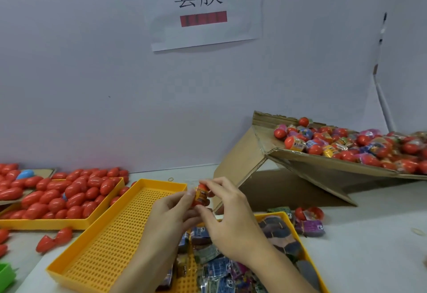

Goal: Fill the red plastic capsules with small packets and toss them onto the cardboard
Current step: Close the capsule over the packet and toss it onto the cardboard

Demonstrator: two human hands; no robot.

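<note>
A red capsule (201,194) with an orange packet showing in it is held upright between both hands at the centre of the view. My left hand (175,209) grips its lower half from the left. My right hand (227,214) pinches its top from the right with thumb and fingers. Below the hands, small packets (217,267) lie heaped in a yellow perforated tray (99,246). Several empty red capsules (67,198) fill another yellow tray (53,223) at the left. A tilted cardboard sheet (323,161) at the right carries a pile of filled capsules (346,145).
A few loose capsule halves (54,238) lie on the white table left of the tray. A filled capsule and purple packet (309,221) sit beyond the tray's right edge. A green object (5,274) shows at the bottom left. A white wall with a paper sign (203,8) stands behind.
</note>
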